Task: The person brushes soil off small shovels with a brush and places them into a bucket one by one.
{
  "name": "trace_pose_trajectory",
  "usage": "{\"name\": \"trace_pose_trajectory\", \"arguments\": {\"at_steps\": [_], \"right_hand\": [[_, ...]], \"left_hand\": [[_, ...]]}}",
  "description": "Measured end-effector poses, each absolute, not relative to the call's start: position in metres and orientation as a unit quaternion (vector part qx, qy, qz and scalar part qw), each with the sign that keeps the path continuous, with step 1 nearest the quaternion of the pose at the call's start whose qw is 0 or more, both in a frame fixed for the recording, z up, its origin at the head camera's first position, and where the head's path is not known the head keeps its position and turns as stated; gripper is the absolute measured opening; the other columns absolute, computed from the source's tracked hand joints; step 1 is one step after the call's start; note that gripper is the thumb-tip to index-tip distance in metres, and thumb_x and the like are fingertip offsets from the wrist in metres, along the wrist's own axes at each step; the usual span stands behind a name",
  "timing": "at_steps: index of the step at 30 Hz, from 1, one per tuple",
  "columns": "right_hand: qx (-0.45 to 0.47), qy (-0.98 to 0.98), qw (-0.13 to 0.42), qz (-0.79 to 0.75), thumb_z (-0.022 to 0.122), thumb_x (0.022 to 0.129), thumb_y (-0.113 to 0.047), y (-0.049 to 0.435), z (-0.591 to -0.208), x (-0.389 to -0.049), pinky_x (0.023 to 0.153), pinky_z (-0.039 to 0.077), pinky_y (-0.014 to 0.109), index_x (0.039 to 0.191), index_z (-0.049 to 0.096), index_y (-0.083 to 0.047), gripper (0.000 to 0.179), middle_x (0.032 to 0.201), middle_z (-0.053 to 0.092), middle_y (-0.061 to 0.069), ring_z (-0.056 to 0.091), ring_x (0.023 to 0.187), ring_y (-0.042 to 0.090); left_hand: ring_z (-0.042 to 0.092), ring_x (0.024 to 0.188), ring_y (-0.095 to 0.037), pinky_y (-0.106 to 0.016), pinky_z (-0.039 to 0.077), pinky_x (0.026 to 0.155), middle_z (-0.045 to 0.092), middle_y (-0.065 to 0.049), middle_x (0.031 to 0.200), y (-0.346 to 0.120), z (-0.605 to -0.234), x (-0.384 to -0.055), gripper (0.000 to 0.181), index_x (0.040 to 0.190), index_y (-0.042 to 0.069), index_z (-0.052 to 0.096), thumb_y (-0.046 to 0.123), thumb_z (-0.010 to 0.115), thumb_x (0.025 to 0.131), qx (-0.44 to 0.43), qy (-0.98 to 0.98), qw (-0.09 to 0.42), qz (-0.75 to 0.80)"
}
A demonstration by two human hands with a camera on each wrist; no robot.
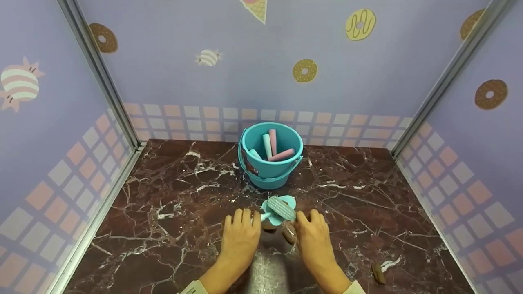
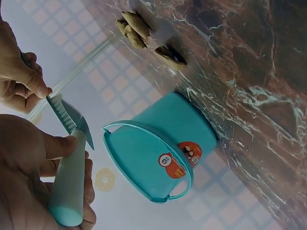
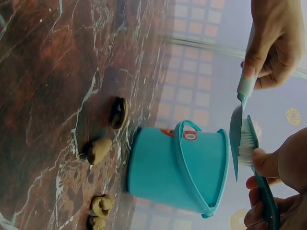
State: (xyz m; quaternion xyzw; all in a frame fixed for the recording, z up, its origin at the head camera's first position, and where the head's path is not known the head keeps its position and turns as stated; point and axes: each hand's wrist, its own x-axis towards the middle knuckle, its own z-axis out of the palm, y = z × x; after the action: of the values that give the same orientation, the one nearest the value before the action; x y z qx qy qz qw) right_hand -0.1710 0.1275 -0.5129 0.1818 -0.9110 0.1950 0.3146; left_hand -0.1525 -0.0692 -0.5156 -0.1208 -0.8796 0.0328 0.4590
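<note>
The person's left hand (image 1: 241, 237) is gripping the pale teal plastic handle of a small toy scoop (image 1: 279, 212), fingers curled round it, while the right hand (image 1: 312, 237) is pinching a teal bristle brush (image 1: 281, 208) and laying its bristles across the scoop's blade. Both tools are being held just above the dark marble tabletop (image 1: 163, 212), near its front edge and in front of the teal plastic bucket (image 1: 271, 157) with pastel sticks (image 1: 271, 145) inside. Brown clay-like lumps (image 3: 98, 149) are lying about the tabletop, another (image 1: 378, 272) toward the right front corner, so the brushing looks midway, with clearing probably left.
</note>
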Motion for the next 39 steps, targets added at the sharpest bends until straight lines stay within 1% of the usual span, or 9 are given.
{"name": "trace_pose_trajectory", "arguments": {"at_steps": [6, 13, 17, 23, 27, 29, 32, 35, 39], "right_hand": [[0.178, -0.915, 0.302, 0.202, 0.081, 0.082, -0.010, 0.131, -0.514, -0.171, 0.059, 0.038, 0.036, 0.084, 0.055, -0.010, 0.026, 0.077, 0.041, 0.002, 0.042, 0.067, 0.021], [0.181, -0.908, 0.314, 0.208, 0.082, 0.083, -0.016, 0.137, -0.513, -0.172, 0.058, 0.039, 0.036, 0.084, 0.056, -0.010, 0.027, 0.075, 0.039, 0.001, 0.041, 0.066, 0.020], [0.182, -0.907, 0.319, 0.207, 0.081, 0.083, -0.016, 0.143, -0.515, -0.172, 0.056, 0.039, 0.034, 0.085, 0.055, -0.009, 0.027, 0.075, 0.040, 0.002, 0.039, 0.065, 0.018], [0.155, -0.918, 0.289, 0.222, 0.077, 0.087, -0.016, 0.154, -0.518, -0.176, 0.056, 0.041, 0.032, 0.087, 0.054, -0.009, 0.024, 0.076, 0.042, 0.003, 0.038, 0.065, 0.015], [0.152, -0.921, 0.271, 0.237, 0.074, 0.091, -0.019, 0.155, -0.517, -0.178, 0.057, 0.043, 0.033, 0.090, 0.055, -0.010, 0.021, 0.079, 0.043, 0.003, 0.039, 0.067, 0.014], [0.156, -0.916, 0.280, 0.242, 0.073, 0.092, -0.019, 0.153, -0.516, -0.176, 0.058, 0.044, 0.033, 0.090, 0.056, -0.009, 0.020, 0.081, 0.045, 0.003, 0.040, 0.068, 0.013], [0.164, -0.904, 0.310, 0.245, 0.073, 0.091, -0.018, 0.148, -0.512, -0.172, 0.059, 0.045, 0.031, 0.091, 0.058, -0.008, 0.019, 0.083, 0.046, 0.003, 0.042, 0.070, 0.013], [0.182, -0.893, 0.332, 0.243, 0.076, 0.090, -0.017, 0.142, -0.508, -0.167, 0.059, 0.045, 0.030, 0.091, 0.059, -0.007, 0.019, 0.083, 0.045, 0.003, 0.042, 0.071, 0.013], [0.197, -0.892, 0.331, 0.236, 0.077, 0.089, -0.017, 0.137, -0.504, -0.164, 0.058, 0.042, 0.030, 0.089, 0.058, -0.008, 0.021, 0.081, 0.042, 0.002, 0.040, 0.071, 0.013]], "left_hand": [[0.052, 0.071, -0.025, -0.034, 0.033, 0.055, 0.063, -0.011, 0.081, -0.071, -0.517, -0.150, 0.026, 0.090, 0.008, 0.075, 0.015, 0.049, 0.091, -0.122, -0.875, 0.467, 0.030], [0.052, 0.072, -0.025, -0.035, 0.034, 0.056, 0.063, -0.012, 0.082, -0.072, -0.516, -0.147, 0.027, 0.092, 0.008, 0.076, 0.013, 0.050, 0.091, -0.127, -0.875, 0.466, 0.020], [0.052, 0.072, -0.025, -0.034, 0.034, 0.057, 0.063, -0.012, 0.082, -0.072, -0.518, -0.147, 0.026, 0.092, 0.008, 0.076, 0.011, 0.050, 0.091, -0.128, -0.875, 0.467, 0.019], [0.050, 0.069, -0.026, -0.034, 0.033, 0.055, 0.064, -0.013, 0.081, -0.078, -0.526, -0.147, 0.020, 0.087, 0.006, 0.074, 0.008, 0.054, 0.088, -0.116, -0.872, 0.475, 0.020], [0.051, 0.070, -0.026, -0.035, 0.033, 0.055, 0.064, -0.013, 0.083, -0.081, -0.529, -0.146, 0.021, 0.087, 0.006, 0.072, 0.011, 0.051, 0.088, -0.110, -0.878, 0.466, 0.016], [0.051, 0.072, -0.026, -0.034, 0.033, 0.056, 0.064, -0.012, 0.083, -0.081, -0.530, -0.145, 0.024, 0.088, 0.007, 0.072, 0.012, 0.049, 0.089, -0.108, -0.884, 0.455, 0.017], [0.053, 0.073, -0.026, -0.034, 0.033, 0.057, 0.063, -0.011, 0.083, -0.080, -0.529, -0.143, 0.027, 0.089, 0.009, 0.073, 0.013, 0.047, 0.089, -0.102, -0.891, 0.443, 0.017], [0.053, 0.074, -0.026, -0.035, 0.033, 0.057, 0.062, -0.011, 0.083, -0.080, -0.528, -0.141, 0.028, 0.090, 0.009, 0.073, 0.014, 0.046, 0.090, -0.097, -0.897, 0.430, 0.014], [0.053, 0.076, -0.026, -0.036, 0.035, 0.058, 0.062, -0.011, 0.086, -0.078, -0.525, -0.139, 0.028, 0.093, 0.008, 0.072, 0.012, 0.044, 0.092, -0.096, -0.909, 0.405, 0.009]]}}
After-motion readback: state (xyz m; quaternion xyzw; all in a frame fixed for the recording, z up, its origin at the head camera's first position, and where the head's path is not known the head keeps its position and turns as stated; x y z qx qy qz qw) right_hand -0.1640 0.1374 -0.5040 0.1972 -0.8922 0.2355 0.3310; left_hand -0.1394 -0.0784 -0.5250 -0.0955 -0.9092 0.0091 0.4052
